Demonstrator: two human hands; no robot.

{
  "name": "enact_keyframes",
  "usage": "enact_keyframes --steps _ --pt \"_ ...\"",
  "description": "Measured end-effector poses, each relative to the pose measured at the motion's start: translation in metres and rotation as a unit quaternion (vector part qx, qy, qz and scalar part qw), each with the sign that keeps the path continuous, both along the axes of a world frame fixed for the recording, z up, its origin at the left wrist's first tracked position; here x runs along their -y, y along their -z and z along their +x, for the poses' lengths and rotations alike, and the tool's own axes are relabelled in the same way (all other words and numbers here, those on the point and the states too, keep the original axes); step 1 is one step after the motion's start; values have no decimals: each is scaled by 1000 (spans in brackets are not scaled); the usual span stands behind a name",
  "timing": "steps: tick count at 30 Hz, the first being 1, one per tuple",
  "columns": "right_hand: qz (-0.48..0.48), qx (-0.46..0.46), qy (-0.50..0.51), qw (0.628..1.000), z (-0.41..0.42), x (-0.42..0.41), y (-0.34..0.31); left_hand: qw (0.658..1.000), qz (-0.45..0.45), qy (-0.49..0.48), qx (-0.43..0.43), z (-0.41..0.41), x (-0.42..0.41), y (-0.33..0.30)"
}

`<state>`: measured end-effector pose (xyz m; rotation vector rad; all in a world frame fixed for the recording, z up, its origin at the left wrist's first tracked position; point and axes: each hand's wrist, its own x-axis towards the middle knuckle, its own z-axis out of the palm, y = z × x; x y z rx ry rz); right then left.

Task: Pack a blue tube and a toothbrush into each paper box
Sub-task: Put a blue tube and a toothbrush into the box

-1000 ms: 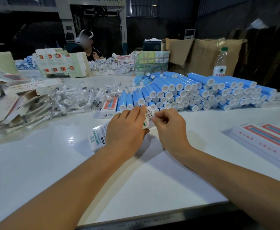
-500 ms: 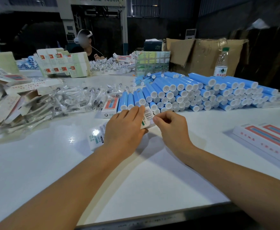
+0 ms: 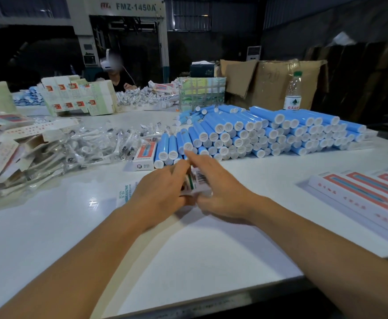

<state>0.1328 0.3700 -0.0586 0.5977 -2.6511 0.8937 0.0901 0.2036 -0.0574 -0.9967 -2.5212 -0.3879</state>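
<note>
At table centre: paper box (image 3: 196, 180) gripped between left hand (image 3: 159, 194) and right hand (image 3: 220, 192), probably to close end flap; blue tubes (image 3: 257, 134) stacked within reach.

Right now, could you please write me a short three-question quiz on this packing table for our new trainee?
1. True or false: both hands are on the paper box.
2. Which lies nearest the pile of blue tubes? A) water bottle B) packed boxes
3. Fill in: the bagged toothbrushes lie to the person's ____.

Key: 1. True: left hand and right hand both hold it. 2. A. 3. Left.
</note>
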Motion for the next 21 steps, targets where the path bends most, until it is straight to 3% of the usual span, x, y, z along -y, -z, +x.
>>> enact_keyframes --steps 6,9,12,14,15,17,19,21 --pt "75 -2 -15 997 -3 -2 1 998 19 47 37 -9 12 4" --pt "-38 29 12 999 -3 -7 0 993 80 76 36 -11 14 0" --pt "-211 53 40 975 -3 -7 -5 950 282 90 96 -12 15 -16" --pt "-237 68 40 968 -4 -1 -3 881 428 97 174 -7 16 -29" --pt "-228 74 35 970 -4 3 -1 830 499 116 219 -6 17 -35" --pt "-209 78 20 975 -4 12 2 696 621 158 324 -4 20 -42" --pt "-201 72 8 977 -5 19 3 589 690 159 388 -1 19 -45" --pt "-204 73 -2 976 -6 25 4 525 722 135 431 1 16 -43"
